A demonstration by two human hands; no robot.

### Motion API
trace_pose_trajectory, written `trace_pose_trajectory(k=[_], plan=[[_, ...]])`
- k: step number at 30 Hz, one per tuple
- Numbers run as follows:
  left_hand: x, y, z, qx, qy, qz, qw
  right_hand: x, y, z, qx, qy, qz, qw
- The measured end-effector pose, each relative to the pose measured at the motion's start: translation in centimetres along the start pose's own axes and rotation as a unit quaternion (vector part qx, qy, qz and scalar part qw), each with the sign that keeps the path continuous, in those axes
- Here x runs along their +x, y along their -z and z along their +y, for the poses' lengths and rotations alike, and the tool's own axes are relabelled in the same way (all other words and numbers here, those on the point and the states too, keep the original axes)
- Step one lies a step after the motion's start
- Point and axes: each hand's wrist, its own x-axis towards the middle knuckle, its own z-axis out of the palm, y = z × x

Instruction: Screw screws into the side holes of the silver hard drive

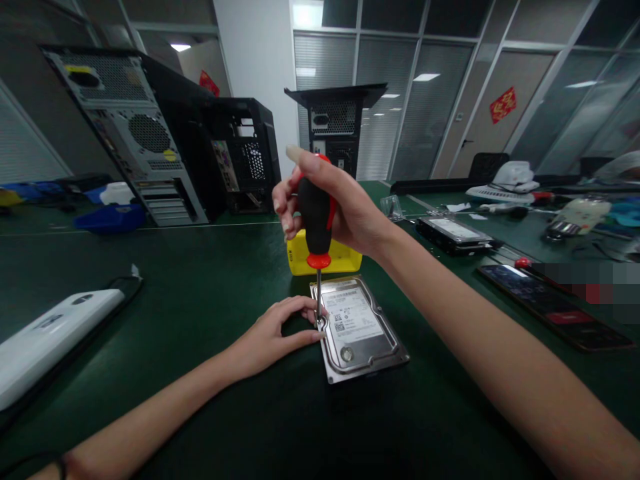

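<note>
A silver hard drive (353,333) with a white label lies flat on the green table. My right hand (345,197) is wrapped round the black-and-red handle of a screwdriver (317,220), held upright above the drive. Its metal shaft points down to the drive's left edge, where a screw seems to sit; the very tip is hard to make out. My left hand (280,330) rests at that same edge, thumb and forefinger on either side of the tip, holding the drive's side. Just behind the drive stands a yellow bin (325,257).
Computer cases (150,140) stand along the back. At the right lie more hard drives (453,232), a phone (555,307) and a red-tipped tool (523,263). A white device (55,337) with a dark cable is at the left, and a blue bin (110,219) sits behind it.
</note>
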Motion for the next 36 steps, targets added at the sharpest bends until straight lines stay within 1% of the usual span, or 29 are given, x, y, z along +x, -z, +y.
trace_pose_trajectory(k=[5,8,12,17,19,22,24,28,31,34,36], plan=[[-0.03,0.01,-0.14,-0.002,-0.001,-0.001,1.000,0.05,-0.29,0.07,-0.028,0.002,-0.002,1.000],[-0.06,0.01,-0.18,0.000,0.003,-0.002,1.000,-0.07,0.00,0.13,-0.023,-0.005,-0.017,1.000],[-0.06,-0.03,-0.11,-0.001,0.005,0.001,1.000,-0.25,0.33,0.13,-0.009,-0.011,-0.017,1.000],[-0.04,-0.02,-0.08,-0.002,-0.001,0.000,1.000,-0.38,0.32,0.02,-0.029,0.006,-0.032,0.999],[-0.05,-0.03,-0.12,0.001,0.002,0.001,1.000,-0.40,0.32,-0.01,-0.030,-0.002,-0.036,0.999],[-0.09,-0.08,-0.20,0.001,0.005,0.002,1.000,-0.35,0.33,0.00,-0.009,-0.016,-0.020,1.000],[-0.11,-0.12,-0.23,0.003,0.006,0.004,1.000,-0.28,0.29,0.06,-0.002,-0.005,-0.002,1.000],[-0.12,-0.12,-0.17,0.007,0.010,0.006,1.000,-0.21,-0.02,0.19,-0.035,0.010,0.004,0.999],[-0.08,-0.07,-0.06,0.005,0.014,0.003,1.000,-0.26,-0.33,0.07,-0.037,-0.008,0.005,0.999],[-0.03,-0.03,0.03,0.003,0.016,0.001,1.000,-0.33,-0.52,-0.22,-0.013,-0.039,0.012,0.999],[0.01,-0.02,0.08,0.003,0.015,0.001,1.000,-0.35,-0.53,-0.36,0.000,-0.046,0.000,0.999]])
